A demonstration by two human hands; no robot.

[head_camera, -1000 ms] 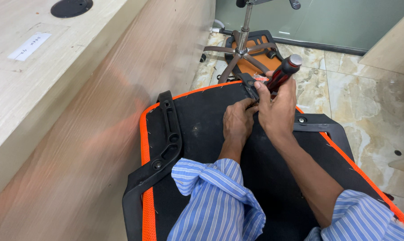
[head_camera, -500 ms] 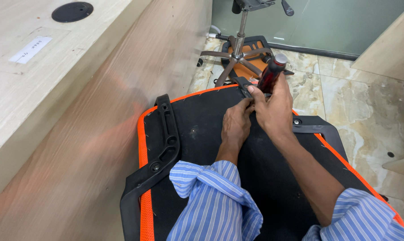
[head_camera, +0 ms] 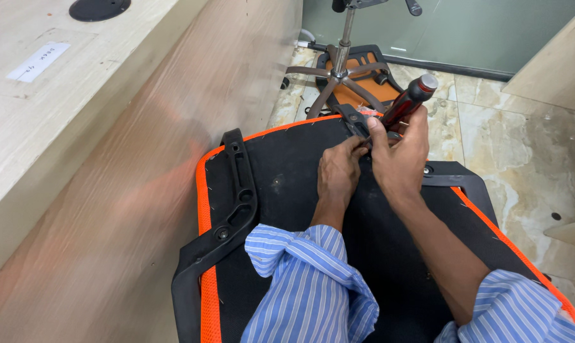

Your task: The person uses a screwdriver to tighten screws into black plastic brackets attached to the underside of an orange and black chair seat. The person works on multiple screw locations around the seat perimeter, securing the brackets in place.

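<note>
black seat underside point(head_camera: 287, 184) lies under my hands: my right hand point(head_camera: 399, 159) is clenched on the red-and-black screwdriver point(head_camera: 405, 105), my left hand point(head_camera: 338, 171) pinches by its tip, which i judge could slip and jab a finger.

An upturned chair seat point(head_camera: 287, 190) lies on the floor point(head_camera: 529, 146) beside a desk panel point(head_camera: 141, 190) on its left, with an armrest bracket point(head_camera: 230, 209) on the seat's left edge; both hands point(head_camera: 341, 171) meet at its far edge, where the right hand point(head_camera: 399, 155) holds a screwdriver point(head_camera: 408, 101), and a chair base point(head_camera: 341, 70) stands behind.
</note>
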